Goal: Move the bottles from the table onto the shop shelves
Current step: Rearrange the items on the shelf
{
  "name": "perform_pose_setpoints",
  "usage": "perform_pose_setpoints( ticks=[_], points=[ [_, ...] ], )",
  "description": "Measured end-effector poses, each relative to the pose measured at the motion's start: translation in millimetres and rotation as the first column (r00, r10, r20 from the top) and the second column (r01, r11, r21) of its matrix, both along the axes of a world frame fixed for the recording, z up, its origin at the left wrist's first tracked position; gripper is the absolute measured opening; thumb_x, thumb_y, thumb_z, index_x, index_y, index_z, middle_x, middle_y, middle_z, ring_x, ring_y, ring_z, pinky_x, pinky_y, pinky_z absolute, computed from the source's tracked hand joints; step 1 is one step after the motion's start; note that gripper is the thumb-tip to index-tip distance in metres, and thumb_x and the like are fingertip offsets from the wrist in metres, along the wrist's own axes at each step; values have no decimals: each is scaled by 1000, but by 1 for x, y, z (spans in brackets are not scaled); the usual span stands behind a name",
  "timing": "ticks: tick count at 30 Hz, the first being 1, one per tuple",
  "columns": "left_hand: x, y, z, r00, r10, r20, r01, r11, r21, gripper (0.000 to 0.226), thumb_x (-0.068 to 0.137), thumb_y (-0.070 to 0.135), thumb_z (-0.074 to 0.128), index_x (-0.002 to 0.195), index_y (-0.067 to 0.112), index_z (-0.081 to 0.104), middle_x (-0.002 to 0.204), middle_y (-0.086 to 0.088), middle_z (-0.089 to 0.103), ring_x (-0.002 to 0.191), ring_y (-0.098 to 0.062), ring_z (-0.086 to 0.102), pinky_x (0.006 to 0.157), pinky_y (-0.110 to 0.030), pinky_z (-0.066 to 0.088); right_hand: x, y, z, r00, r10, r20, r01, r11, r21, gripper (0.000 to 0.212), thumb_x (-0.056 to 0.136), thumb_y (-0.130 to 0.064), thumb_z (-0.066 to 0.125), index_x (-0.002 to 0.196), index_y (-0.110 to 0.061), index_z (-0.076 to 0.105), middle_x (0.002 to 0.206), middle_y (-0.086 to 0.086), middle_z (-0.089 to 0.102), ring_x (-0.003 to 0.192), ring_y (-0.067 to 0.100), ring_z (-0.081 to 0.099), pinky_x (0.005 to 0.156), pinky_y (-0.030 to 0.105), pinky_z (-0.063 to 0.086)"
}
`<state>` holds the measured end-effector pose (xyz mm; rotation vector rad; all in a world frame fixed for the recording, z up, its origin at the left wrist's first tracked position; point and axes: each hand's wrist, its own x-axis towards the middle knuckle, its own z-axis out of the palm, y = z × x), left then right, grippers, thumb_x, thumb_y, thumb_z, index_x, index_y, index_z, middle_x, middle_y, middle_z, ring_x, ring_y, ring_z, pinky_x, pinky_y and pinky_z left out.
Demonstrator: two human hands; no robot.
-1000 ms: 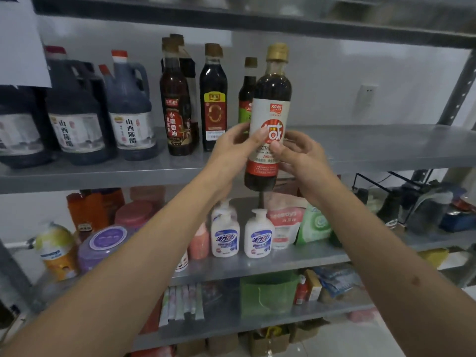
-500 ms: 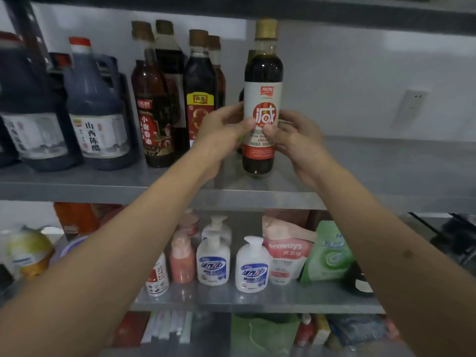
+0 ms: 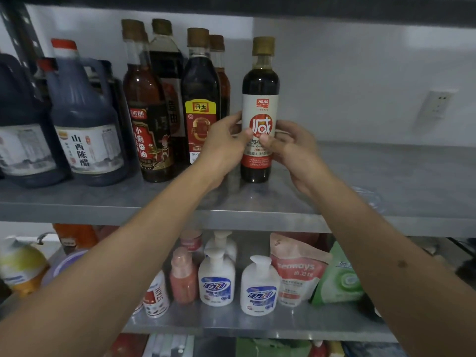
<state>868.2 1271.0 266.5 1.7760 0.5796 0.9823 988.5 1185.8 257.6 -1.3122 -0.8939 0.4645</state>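
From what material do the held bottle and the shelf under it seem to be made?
The held bottle: clear glass or hard plastic, undecidable here; dark liquid shows through the neck, glossy paper-like label. The shelf: probably grey metal, smooth, dully reflecting.

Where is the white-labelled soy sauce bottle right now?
In the head view, the soy sauce bottle stands upright on the upper shelf, right of the yellow-labelled bottle, held between the left hand and right hand.

Dim, cool, even light, perhaps from above; soft sheen on the metal shelf (image 3: 386,176); wide-angle bending and blur toward the left edge.
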Motion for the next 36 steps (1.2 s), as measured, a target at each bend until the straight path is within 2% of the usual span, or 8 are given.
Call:
perform_pose_setpoints(
  ticks=[8,11,14,16,21,27,31,36],
  points=[
    [-2,-8,-4,999,-9,-33,9,1000,6,54,103,16,56,153,25,39,140,-1,60,126,-15,59,106,-42,50,-3,-5,2,998,-12,54,15,998,-57,59,89,-14,76,141,-11,50,130,8,66,116,20,66,100,38,55],
    [-5,-15,-5,999,-13,-32,13,1000,-4,55,102,19,57,154,25,38,141,0,60,125,-13,58,107,-39,49,-8,-11,1,996,-17,90,23,998,-62,58,91,-17,73,143,-13,49,130,4,66,110,10,66,86,22,56],
    [-12,-23,-9,999,-1,-50,1,1000,1,55,102,21,58,153,26,39,142,0,58,127,-13,57,109,-40,48,-10,-17,-3,990,-50,134,58,997,-53,54,93,-16,72,142,-13,50,113,-7,67,89,-7,66,69,9,54],
    [-17,-29,-12,998,29,-63,-29,1000,4,54,102,21,58,152,24,38,142,0,57,125,-12,57,108,-40,48,-13,-22,-6,984,-80,159,91,994,-62,53,93,-15,72,141,-12,51,111,-8,65,88,-7,65,69,7,52],
    [-31,-46,-22,992,105,-63,-101,993,59,50,96,20,67,144,21,50,134,2,60,114,-7,57,94,-20,49,-29,-42,-17,931,-121,346,173,977,-124,57,90,-25,76,140,-16,51,132,-3,60,120,10,56,103,28,49],
    [-57,-60,-50,986,167,-18,-158,959,235,38,83,34,73,120,26,68,109,9,69,103,-9,65,96,-37,55,-60,-82,-33,825,-217,522,322,939,-119,57,90,-32,73,141,-24,50,135,-4,56,117,10,54,99,33,48],
    [-84,-75,-62,988,148,-50,-127,945,302,47,77,47,65,121,30,67,112,7,69,100,-9,65,92,-37,55,-92,-108,-43,730,-280,624,448,885,-128,61,87,-43,71,142,-25,52,137,-2,59,121,14,56,101,43,50],
    [-133,-93,-75,993,78,-83,-35,900,435,46,82,40,64,125,22,67,116,3,67,106,-10,62,97,-34,51,-149,-138,-57,653,-321,686,574,801,-172,56,88,-48,66,139,-30,53,137,-5,57,123,14,54,104,44,47]
  ],
)
